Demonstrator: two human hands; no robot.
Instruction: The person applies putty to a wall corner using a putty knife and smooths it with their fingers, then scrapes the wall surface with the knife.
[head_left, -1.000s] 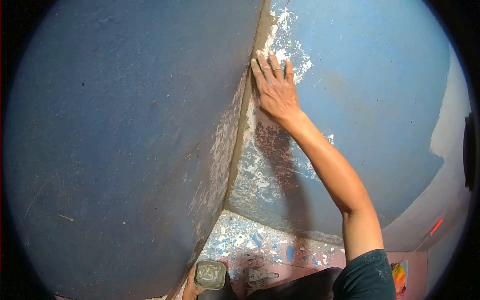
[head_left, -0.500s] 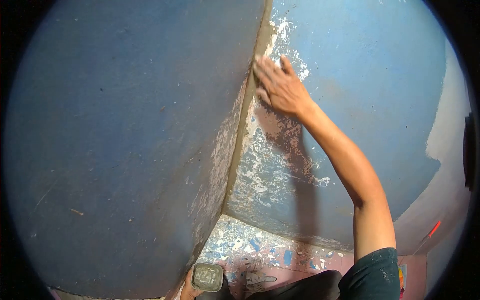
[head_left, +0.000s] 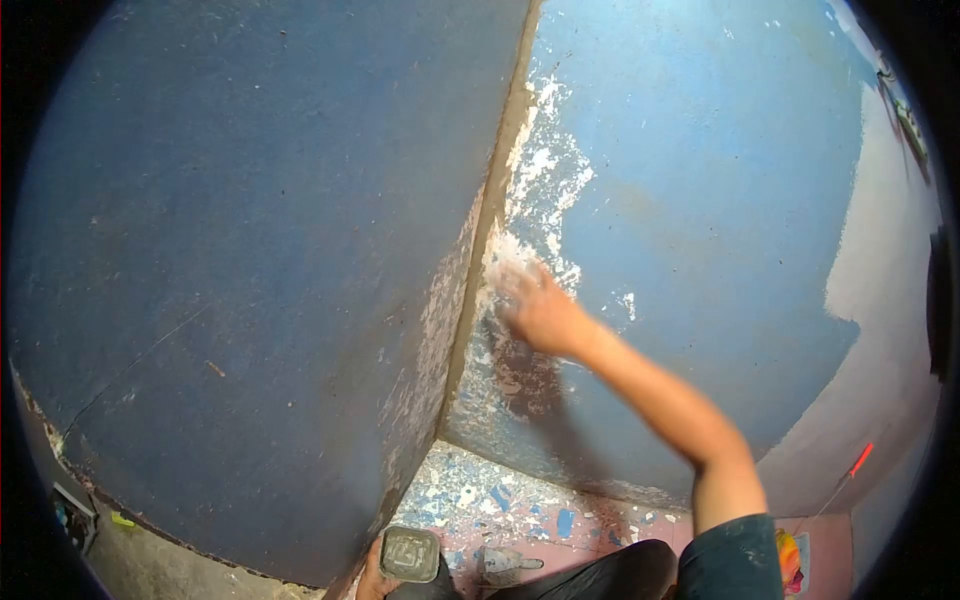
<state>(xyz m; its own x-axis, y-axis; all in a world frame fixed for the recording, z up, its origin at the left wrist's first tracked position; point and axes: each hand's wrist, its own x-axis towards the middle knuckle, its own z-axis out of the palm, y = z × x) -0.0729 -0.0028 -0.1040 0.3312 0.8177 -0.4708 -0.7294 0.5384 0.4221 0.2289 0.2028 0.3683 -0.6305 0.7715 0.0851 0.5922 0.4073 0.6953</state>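
My right hand (head_left: 535, 305) is beside the wall corner, over peeled white patches on the light blue wall (head_left: 700, 200). Its fingers are spread and somewhat blurred, with nothing seen in them. A grey-brown strip (head_left: 465, 320) runs down the corner between that wall and the dark blue wall (head_left: 250, 250). At the bottom, my left hand (head_left: 374, 575) grips the side of a small square container (head_left: 410, 554) with greyish contents. A scraper-like tool (head_left: 508, 563) with a smeared blade lies on the floor right of the container.
Paint flakes (head_left: 480, 495) litter the pink floor (head_left: 575, 552) under the corner. A red-handled tool (head_left: 861, 459) shows at the right, above a colourful item (head_left: 789, 562). Dark objects (head_left: 75, 517) stand at the lower left edge. My knee (head_left: 640, 570) is at the bottom.
My right hand has moved down along the corner from higher on the wall. The view has tilted slightly, showing more at the lower left. My left hand still holds the container.
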